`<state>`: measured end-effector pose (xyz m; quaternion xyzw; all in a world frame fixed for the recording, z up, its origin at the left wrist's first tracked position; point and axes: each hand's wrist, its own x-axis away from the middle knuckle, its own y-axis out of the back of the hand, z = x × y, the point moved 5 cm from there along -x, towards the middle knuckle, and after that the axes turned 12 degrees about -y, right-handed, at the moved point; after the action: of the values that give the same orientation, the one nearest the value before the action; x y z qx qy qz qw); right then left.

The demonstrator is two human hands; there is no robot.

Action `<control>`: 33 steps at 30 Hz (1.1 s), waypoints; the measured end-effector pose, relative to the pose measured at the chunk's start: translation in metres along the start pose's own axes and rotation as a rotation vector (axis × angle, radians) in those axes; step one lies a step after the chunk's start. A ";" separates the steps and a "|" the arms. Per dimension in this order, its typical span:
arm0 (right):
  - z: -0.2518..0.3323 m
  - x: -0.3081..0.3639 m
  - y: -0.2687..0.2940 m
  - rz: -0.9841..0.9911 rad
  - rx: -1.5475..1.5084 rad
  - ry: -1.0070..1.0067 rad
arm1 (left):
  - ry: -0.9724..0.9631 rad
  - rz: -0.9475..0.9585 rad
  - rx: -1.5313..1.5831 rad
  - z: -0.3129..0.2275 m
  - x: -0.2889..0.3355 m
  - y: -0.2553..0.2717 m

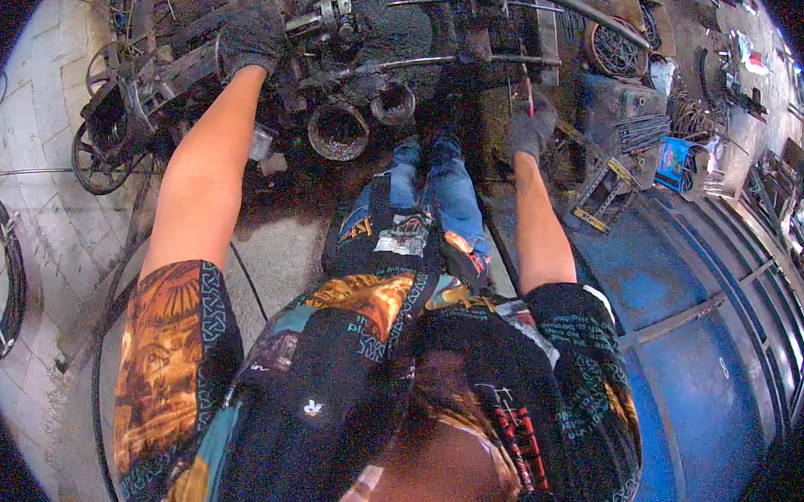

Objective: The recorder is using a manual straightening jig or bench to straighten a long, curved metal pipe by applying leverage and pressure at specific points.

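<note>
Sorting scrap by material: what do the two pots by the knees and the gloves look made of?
Both pots look like metal, probably iron or steel: dark, dull, grimy, with rust-brown rims. The left glove and right glove look like knitted fabric, grey and soiled; the weave is too blurred to be sure.

1 package showed: a flat blue box or packet [672, 163] with a lighter printed face lay at the right, among metal scrap and just beside a bundle of dark rods [641, 130]. Farther right, a small white and red item [754, 61] was too blurred to identify. No signs or screens appeared.
</note>
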<state>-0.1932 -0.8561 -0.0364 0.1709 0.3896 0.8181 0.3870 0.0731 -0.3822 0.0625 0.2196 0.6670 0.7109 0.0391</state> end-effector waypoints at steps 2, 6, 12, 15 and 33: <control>-0.013 -0.023 -0.031 -0.079 -0.332 -0.110 | -0.032 0.020 -0.025 0.000 -0.006 -0.008; -0.099 -0.076 -0.046 -0.237 -0.332 -0.275 | -0.040 -0.328 0.042 0.001 -0.033 -0.023; -0.009 -0.026 -0.061 -0.130 -0.084 -0.329 | -0.047 -0.205 -0.121 0.025 -0.008 -0.044; -0.026 -0.042 -0.064 -0.095 0.280 -0.338 | -0.052 -0.338 -0.084 0.023 -0.018 -0.043; 0.081 0.067 -0.027 0.664 -0.162 -0.267 | -0.126 -0.215 -0.197 0.066 -0.025 -0.038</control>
<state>-0.1752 -0.7530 -0.0066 0.3620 0.1931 0.8978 0.1602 0.1108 -0.3255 0.0197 0.1861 0.6101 0.7493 0.1782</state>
